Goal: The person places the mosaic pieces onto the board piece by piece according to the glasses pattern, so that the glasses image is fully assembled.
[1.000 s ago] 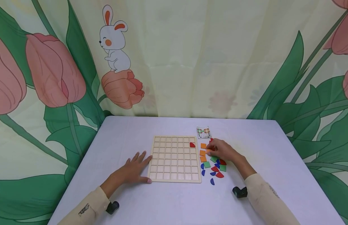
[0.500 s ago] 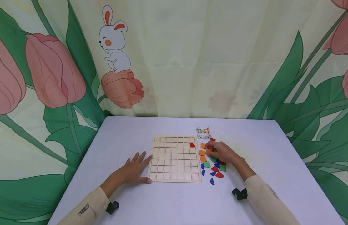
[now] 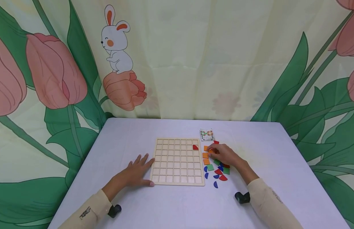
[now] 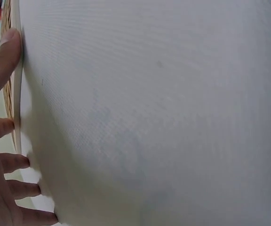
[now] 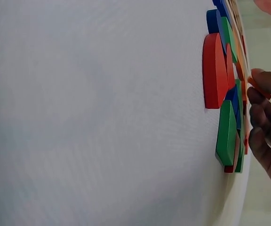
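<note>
A wooden grid board point(image 3: 178, 183) lies in the middle of the table, with one red quarter-circle piece point(image 3: 195, 147) in a cell near its top right. My left hand point(image 3: 135, 173) rests at the board's left edge, fingers spread and thumb at the near corner. To the right of the board, my right hand point(image 3: 224, 153) pinches a small orange piece point(image 5: 259, 88) between thumb and forefinger, above the loose pieces. Several orange squares point(image 3: 206, 162) lie in a column along the board's right side. The fingers partly cover the held piece in the head view.
Below the right hand lie green pieces point(image 3: 210, 167), red quarter circles point(image 3: 223, 178) and blue half-circle pieces point(image 3: 215, 184). A small printed pattern card point(image 3: 207, 135) sits beyond them. A white cloth covers the table point(image 3: 177, 206); a printed curtain point(image 3: 182, 63) hangs behind.
The right hand has shifted slightly left toward the board with the orange piece, showing more of the red piece behind it. The left hand and the board stay put.
</note>
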`<action>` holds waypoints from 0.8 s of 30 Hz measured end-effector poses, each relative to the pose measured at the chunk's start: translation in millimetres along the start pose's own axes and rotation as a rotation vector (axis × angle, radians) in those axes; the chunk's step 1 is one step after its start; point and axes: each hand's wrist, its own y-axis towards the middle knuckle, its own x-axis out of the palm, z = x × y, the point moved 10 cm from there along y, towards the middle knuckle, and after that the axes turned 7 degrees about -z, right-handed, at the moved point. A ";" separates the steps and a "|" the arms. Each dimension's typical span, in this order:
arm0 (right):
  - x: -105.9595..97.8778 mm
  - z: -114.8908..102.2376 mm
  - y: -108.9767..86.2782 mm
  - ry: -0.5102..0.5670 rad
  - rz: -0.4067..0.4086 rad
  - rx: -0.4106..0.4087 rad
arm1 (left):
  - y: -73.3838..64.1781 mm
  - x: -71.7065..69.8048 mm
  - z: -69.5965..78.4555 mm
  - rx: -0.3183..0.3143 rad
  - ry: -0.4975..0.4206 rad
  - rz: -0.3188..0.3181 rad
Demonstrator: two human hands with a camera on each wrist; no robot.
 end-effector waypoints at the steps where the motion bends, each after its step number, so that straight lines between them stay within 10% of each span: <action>1: 0.1 -0.7 -0.1 0.002 0.000 -0.004 | 0.2 0.4 -0.2 -0.003 0.003 -0.001; 24: 2.4 -7.0 4.1 0.157 0.008 0.003 | -0.8 0.0 4.7 0.029 0.029 -0.011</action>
